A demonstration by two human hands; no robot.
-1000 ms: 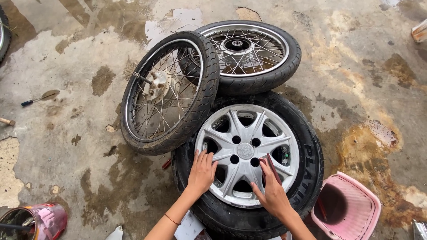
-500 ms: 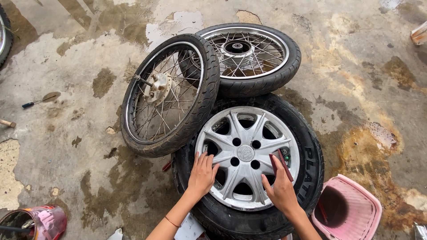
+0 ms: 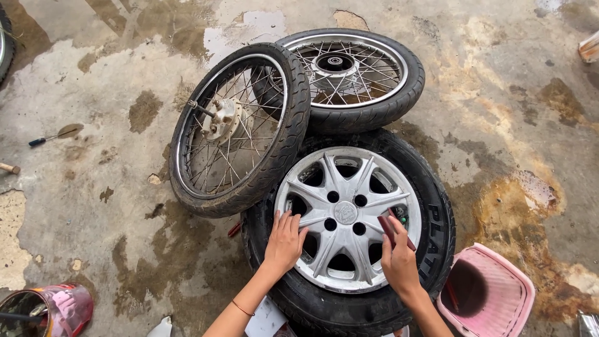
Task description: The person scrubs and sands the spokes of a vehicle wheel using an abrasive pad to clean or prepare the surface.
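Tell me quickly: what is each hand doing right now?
Left hand: open, flat on the silver car wheel.
Right hand: closed on a thin dark red tool.

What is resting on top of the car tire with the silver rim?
Both hands lie on the car tire: left hand flat on the rim, right hand holding a small dark red tool. A spoked wheel leans against its edge; the ground beneath is covered.

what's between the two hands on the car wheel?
In the head view, between the left hand and the right hand lie the silver rim's lower spokes and dark openings; nothing else sits there.
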